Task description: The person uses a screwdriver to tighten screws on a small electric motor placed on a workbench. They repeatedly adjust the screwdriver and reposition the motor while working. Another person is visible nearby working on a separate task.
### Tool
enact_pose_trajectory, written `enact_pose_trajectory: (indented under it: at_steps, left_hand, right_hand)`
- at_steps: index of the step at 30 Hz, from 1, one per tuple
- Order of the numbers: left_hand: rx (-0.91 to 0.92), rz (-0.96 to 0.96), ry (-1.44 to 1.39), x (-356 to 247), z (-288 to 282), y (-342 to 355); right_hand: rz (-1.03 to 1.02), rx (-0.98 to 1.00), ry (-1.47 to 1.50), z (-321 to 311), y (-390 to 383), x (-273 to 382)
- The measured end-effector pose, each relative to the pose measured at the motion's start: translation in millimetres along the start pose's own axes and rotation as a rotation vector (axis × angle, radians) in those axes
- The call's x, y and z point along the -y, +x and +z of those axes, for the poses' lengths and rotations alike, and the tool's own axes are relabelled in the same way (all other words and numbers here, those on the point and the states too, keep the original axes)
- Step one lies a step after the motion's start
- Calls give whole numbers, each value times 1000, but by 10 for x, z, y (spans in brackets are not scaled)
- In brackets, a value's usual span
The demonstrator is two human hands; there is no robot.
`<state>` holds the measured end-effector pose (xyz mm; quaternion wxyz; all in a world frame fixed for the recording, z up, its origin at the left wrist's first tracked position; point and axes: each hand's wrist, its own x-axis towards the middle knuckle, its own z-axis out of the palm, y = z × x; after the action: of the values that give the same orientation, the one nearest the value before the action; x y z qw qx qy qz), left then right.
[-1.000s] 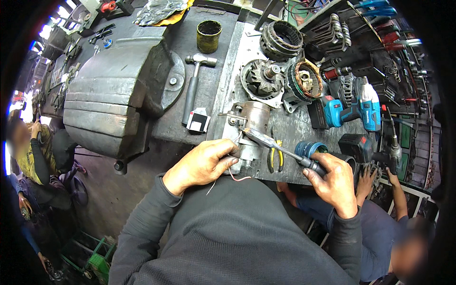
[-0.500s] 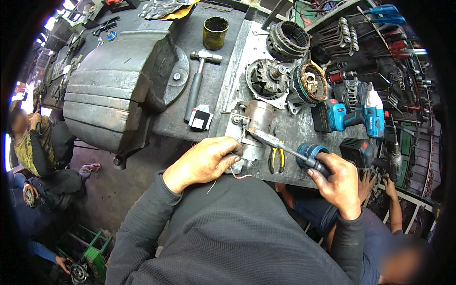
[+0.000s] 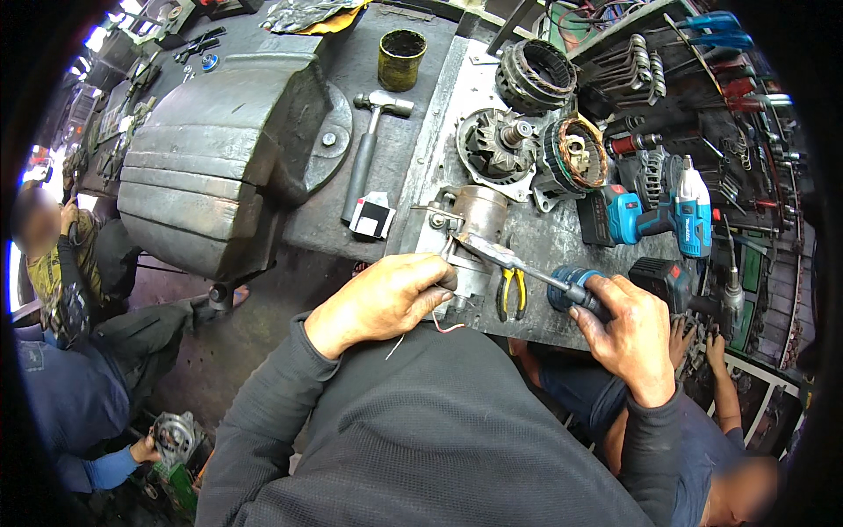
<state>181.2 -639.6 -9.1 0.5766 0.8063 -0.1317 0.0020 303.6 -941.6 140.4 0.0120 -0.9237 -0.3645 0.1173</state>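
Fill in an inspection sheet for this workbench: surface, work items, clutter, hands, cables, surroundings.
Surface: dark metal benchtop, scuffed and stained.
Work items: metal cylinder assembly near the bench edge; long tool with its tip at the assembly.
Clutter: yellow-and-black pliers beside the assembly; hammer, small box, finned rotor and cordless power tool farther out.
Hands: left hand pinched, apparently on a silvery wire; right hand closed round the tool's dark handle.
Cables: loose pinkish wire below the left hand's fingers.
Surroundings: hand tools ranged at right; co-worker at lower right, others at left.
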Motion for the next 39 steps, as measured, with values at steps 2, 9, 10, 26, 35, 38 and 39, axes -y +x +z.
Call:
enact_pose_trajectory:
  at_steps: [2, 9, 10, 26, 35, 38, 39]
  left_hand:
    - [5, 7, -3, 11, 14, 6]
    - [41, 39, -11, 45, 151, 50]
    - [37, 44, -10, 45, 179, 56]
    - [42, 66, 45, 62, 291, 70]
    - [25, 19, 9, 24, 236, 22]
    - [-201, 93, -83, 81, 144, -28]
    - [-315, -18, -122, 93, 114, -84]
  right_hand:
    - [-29, -12, -46, -37, 19, 25]
    - [-21, 23, -36, -94, 73, 15]
    - [-11, 26, -7, -86, 75, 8]
    - [-190, -11, -260, -132, 109, 45]
    - [-127, 61, -67, -91, 185, -99]
    - [-188, 30, -103, -89, 220, -152]
    - [-189, 37, -107, -91, 236, -173]
